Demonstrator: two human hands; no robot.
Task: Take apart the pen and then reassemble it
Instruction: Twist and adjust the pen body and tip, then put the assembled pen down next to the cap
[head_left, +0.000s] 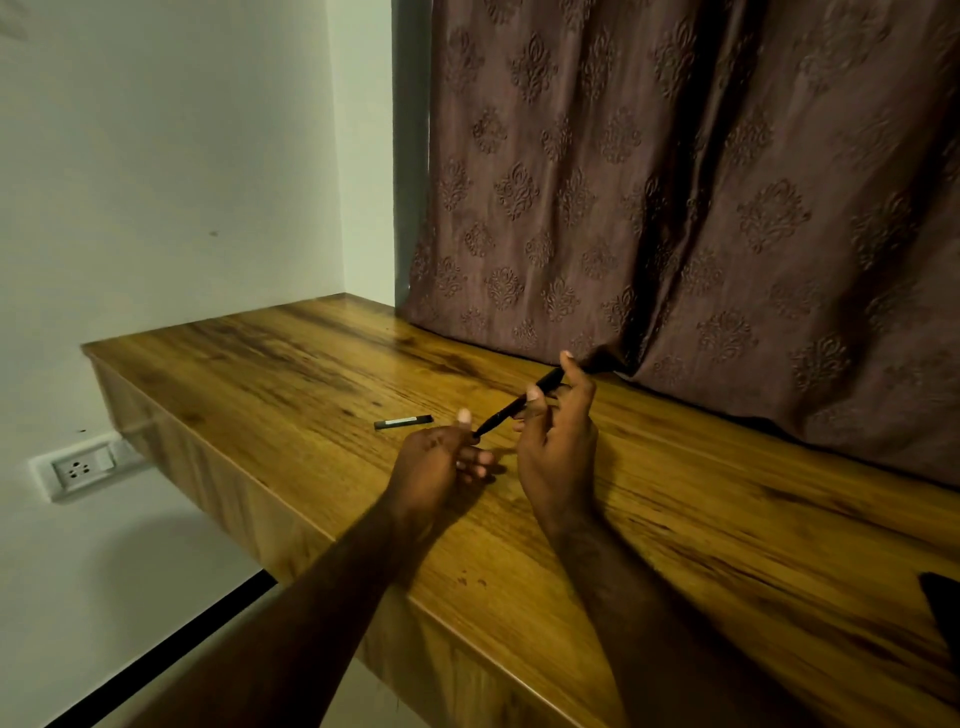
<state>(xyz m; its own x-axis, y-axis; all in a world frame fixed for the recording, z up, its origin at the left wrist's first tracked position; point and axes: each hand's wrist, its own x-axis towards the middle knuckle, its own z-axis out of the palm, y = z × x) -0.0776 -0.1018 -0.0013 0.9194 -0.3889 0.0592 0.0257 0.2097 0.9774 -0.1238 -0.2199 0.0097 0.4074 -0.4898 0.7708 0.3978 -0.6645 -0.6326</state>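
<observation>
The right hand (558, 431) grips the black pen (500, 414) above the wooden desk (260, 364). The left hand (441, 457) pinches its tip end. The pen cap (404, 422) lies on the desk (already off). I think it is still the taking-apart part; next, twist the tip end loose

blk pen (519, 402), brn damask curtain (675, 182)

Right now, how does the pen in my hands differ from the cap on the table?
The pen is held in the air; the cap lies flat on the table. The pen is longer and slants upward; the cap is shorter, nearly level. The cap shows a pale strip; the pen looks plain. Both are slim and black.
</observation>
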